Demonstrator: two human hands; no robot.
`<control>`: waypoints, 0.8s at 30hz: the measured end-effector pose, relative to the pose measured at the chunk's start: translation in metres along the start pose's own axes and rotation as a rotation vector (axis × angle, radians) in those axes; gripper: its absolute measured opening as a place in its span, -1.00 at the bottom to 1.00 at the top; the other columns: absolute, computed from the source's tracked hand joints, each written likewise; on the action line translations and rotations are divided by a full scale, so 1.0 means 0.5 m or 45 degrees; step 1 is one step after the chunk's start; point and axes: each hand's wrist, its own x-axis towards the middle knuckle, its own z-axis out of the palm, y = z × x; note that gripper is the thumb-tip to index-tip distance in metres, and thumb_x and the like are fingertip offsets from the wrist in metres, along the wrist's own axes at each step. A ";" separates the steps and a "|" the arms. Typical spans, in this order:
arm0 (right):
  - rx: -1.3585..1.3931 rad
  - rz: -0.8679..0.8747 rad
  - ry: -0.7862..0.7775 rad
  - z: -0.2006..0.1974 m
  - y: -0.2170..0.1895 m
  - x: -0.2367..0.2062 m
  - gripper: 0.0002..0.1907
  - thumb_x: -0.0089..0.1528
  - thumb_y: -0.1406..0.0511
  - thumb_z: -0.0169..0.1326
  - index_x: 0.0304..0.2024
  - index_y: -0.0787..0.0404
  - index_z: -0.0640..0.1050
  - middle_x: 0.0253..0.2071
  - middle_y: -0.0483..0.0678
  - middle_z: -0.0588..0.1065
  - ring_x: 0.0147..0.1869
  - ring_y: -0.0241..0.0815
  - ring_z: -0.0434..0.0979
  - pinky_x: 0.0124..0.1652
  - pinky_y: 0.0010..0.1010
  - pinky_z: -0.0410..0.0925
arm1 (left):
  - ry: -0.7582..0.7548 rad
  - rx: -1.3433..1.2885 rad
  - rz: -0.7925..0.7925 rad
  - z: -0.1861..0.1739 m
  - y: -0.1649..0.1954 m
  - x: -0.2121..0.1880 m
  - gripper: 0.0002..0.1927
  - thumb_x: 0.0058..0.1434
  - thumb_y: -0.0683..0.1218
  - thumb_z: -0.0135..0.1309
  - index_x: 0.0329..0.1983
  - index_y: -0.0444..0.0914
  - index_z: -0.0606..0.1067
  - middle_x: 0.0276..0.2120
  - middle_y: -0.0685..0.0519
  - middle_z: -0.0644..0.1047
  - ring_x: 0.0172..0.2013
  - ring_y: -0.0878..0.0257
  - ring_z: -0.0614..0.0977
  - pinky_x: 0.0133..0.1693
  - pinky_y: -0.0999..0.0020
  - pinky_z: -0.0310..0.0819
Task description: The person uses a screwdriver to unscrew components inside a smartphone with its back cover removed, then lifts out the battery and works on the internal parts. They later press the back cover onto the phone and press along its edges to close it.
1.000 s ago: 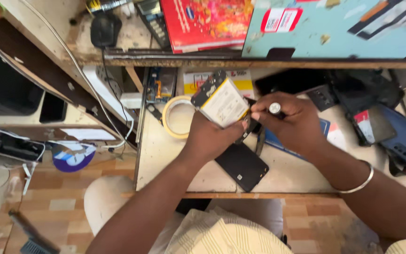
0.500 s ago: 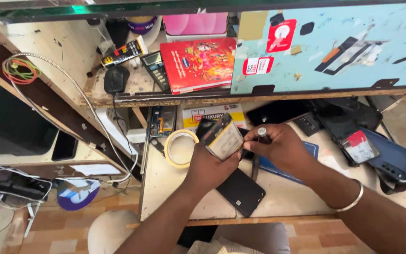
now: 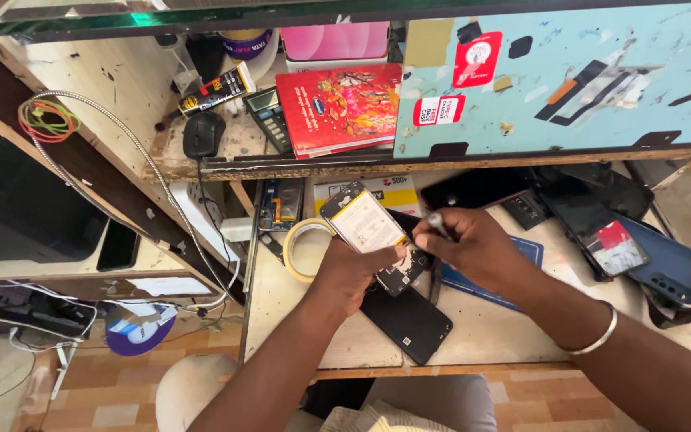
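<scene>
head view: left hand [image 3: 353, 276] closed around opened phone [image 3: 377, 236], pale battery side up, held above worktop [image 3: 489, 336] centre. right hand [image 3: 473, 248] at 3 o'clock of phone, fingers pinched on thin tool [image 3: 435, 220], tip at phone edge. black phone [image 3: 407, 318] flat at 6 o'clock; tape roll [image 3: 305, 250] at 9 o'clock.

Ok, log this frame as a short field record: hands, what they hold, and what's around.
left hand: holds an opened phone, pale battery facing up
right hand: pinches a thin tool at the phone's edge
under hands: black phone lying flat on workbench
beside: tape roll, blue phone case
shelf above: red box, calculator
</scene>
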 end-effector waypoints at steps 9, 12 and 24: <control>-0.023 -0.558 0.559 -0.062 -0.022 0.006 -0.76 0.50 0.24 -0.02 -0.10 0.28 0.55 -0.20 -0.11 0.56 -0.29 -0.42 0.37 -0.29 -0.52 0.29 | 0.192 0.019 -0.005 -0.005 -0.014 0.021 -0.47 -0.11 -0.40 0.26 -0.01 -0.29 0.52 -0.14 0.01 0.66 -0.13 0.17 0.71 -0.12 0.25 0.62; 0.200 -0.605 0.408 -0.092 -0.033 -0.007 -0.78 0.58 0.30 0.03 -0.03 0.39 0.51 -0.14 -0.02 0.55 -0.27 -0.38 0.48 -0.20 -0.47 0.41 | 0.163 0.030 0.020 -0.012 -0.024 0.016 -0.53 -0.02 -0.40 0.25 0.01 -0.40 0.50 -0.12 -0.03 0.64 -0.11 0.14 0.70 -0.12 0.21 0.60; -0.369 -1.017 0.169 -0.018 -0.052 -0.061 -0.68 0.41 0.47 0.14 0.11 0.32 0.29 0.05 0.17 0.57 0.05 -0.18 0.62 -0.04 -0.46 0.54 | 0.156 0.105 0.134 -0.001 -0.005 -0.001 -0.60 0.03 -0.39 0.27 -0.03 -0.43 0.52 -0.17 -0.08 0.63 -0.20 0.15 0.70 -0.18 0.27 0.61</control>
